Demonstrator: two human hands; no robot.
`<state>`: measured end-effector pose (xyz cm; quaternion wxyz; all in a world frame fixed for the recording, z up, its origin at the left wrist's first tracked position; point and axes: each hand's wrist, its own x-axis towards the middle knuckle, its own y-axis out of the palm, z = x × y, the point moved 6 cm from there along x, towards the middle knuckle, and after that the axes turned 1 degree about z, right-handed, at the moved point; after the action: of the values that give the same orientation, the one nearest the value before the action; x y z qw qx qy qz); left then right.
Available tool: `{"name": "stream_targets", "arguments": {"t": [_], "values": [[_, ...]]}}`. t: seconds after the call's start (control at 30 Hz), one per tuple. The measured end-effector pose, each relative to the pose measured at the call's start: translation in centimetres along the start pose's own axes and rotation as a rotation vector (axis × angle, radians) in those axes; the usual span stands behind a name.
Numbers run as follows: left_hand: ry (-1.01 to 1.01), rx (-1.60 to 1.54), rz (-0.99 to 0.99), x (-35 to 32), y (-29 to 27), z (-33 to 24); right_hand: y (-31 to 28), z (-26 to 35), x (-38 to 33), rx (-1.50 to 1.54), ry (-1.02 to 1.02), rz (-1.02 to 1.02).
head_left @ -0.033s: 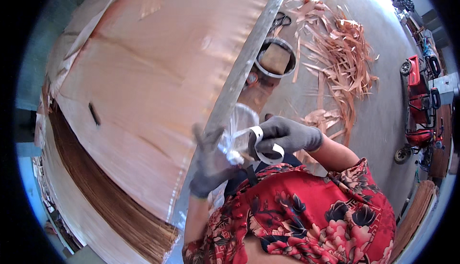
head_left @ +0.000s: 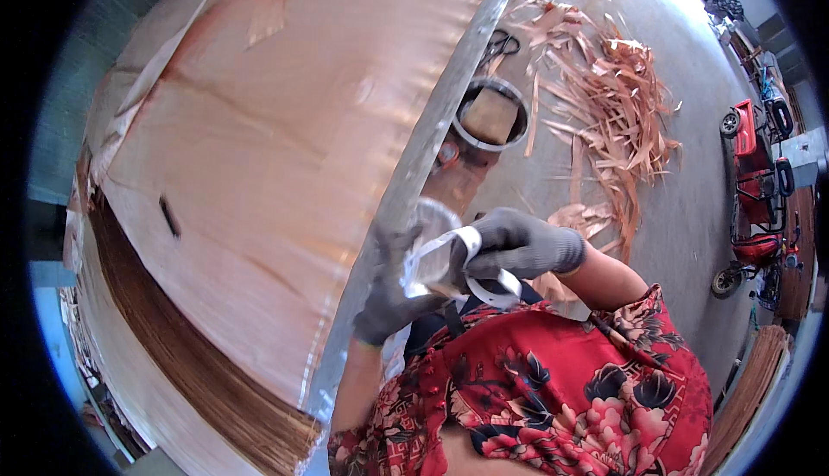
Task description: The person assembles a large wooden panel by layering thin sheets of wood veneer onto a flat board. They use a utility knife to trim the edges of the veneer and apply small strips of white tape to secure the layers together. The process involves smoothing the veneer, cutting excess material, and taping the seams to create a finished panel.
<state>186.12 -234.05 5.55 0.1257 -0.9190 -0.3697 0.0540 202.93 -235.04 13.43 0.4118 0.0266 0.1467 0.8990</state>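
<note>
Both my hands wear grey gloves, close together above the near edge of the work table. My left hand curls round a glossy whitish roll of tape, thumb below and fingers above; its fingers are slightly blurred. A white tape strip with small dark dots runs from the roll to my right hand. The right fingers are closed on this strip, and a loop of it hangs below them. Beside my left hand spreads a large pale-brown veneer sheet, with a small dark slim piece lying on it.
A grey metal-looking edge strip borders the sheet. Past it are a bucket holding a tan block, black-handled scissors and a heap of veneer scraps. Stacked brown veneer lies left; a red vehicle stands far right.
My left hand has shifted slightly right and tilted with the roll, whose opening shows more plainly. My right hand has moved a little right, still gripping the strip.
</note>
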Motion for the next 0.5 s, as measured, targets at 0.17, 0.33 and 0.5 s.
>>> {"name": "stream_targets", "arguments": {"t": [0.17,0.33,0.5], "values": [[-0.206,0.209,0.097,9.4,7.5,6.5,-23.4,9.0,-11.7,0.323,-0.685,-0.656],[-0.705,0.177,0.092,12.1,8.6,9.9,-40.7,6.5,-20.1,0.7,-0.966,-1.156],[-0.559,0.6,0.174,19.3,11.2,7.7,-26.8,-4.7,-6.6,-0.759,-0.278,-0.492]]}}
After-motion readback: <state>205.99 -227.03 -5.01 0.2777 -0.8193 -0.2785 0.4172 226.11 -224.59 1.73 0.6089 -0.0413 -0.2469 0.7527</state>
